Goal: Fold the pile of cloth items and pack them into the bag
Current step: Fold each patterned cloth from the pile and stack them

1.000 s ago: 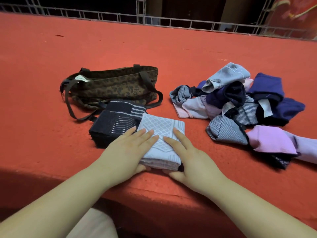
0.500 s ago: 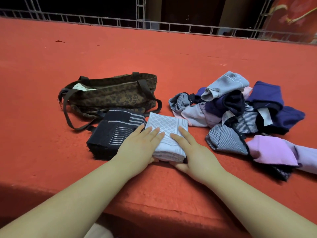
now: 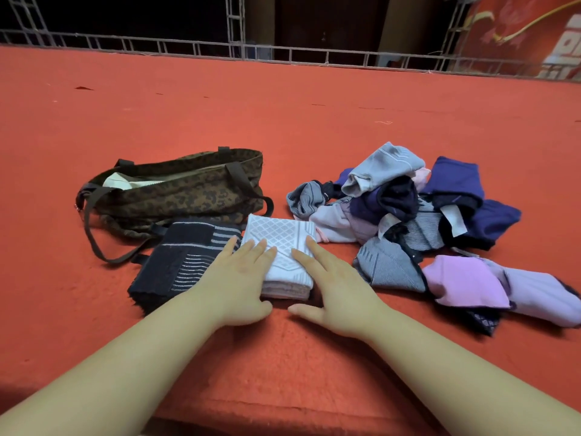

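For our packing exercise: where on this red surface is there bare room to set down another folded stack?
Bare red surface lies behind the bag and the unfolded pile, and left of the dark folded stack. It is crowded in the middle, where the white folded stack sits between both hands, close to the bag and the pile.

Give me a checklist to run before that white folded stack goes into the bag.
1. Both hands on the white folded stack: ok, left hand and right hand lie flat on it.
2. Grip ready for lifting: not ok, fingers straight, not curled under.
3. Stack edges aligned: ok.
4. Bag mouth open: ok, a gap shows along the top.
5. Room inside the bag: cannot tell.
6. Path to the bag: not ok, dark striped folded stack sits partly in front.
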The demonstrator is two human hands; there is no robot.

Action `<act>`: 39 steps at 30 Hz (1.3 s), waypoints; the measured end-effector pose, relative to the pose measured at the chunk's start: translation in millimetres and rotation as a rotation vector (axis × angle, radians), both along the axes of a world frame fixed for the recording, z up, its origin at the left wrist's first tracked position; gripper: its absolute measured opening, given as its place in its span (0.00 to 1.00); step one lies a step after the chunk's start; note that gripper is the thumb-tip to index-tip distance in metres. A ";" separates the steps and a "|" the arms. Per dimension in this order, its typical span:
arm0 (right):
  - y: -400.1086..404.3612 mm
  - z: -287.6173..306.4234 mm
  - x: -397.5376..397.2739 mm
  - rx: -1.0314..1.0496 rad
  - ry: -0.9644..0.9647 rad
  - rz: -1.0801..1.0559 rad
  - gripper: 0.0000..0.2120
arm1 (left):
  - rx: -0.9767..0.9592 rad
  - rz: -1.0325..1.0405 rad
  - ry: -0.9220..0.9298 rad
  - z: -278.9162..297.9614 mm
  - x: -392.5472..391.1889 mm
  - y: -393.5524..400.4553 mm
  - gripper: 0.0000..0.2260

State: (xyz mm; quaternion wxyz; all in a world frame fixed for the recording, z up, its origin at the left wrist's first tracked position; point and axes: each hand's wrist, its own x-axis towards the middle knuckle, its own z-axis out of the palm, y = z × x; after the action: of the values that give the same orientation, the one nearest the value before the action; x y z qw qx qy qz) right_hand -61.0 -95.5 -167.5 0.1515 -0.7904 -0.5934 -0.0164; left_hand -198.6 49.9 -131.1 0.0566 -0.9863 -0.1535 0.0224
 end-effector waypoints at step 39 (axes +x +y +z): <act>-198.6 -2.3 77.0 0.543 0.165 -0.486 0.15 | -0.386 -0.336 -0.607 -22.8 162.0 -169.8 0.16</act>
State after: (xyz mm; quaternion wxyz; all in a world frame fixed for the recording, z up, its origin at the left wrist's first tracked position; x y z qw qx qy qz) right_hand 15.9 -294.1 -169.8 0.3947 -0.8378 -0.3484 -0.1448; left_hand -36.6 -119.8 -153.9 -0.1751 -0.9520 0.0074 -0.2511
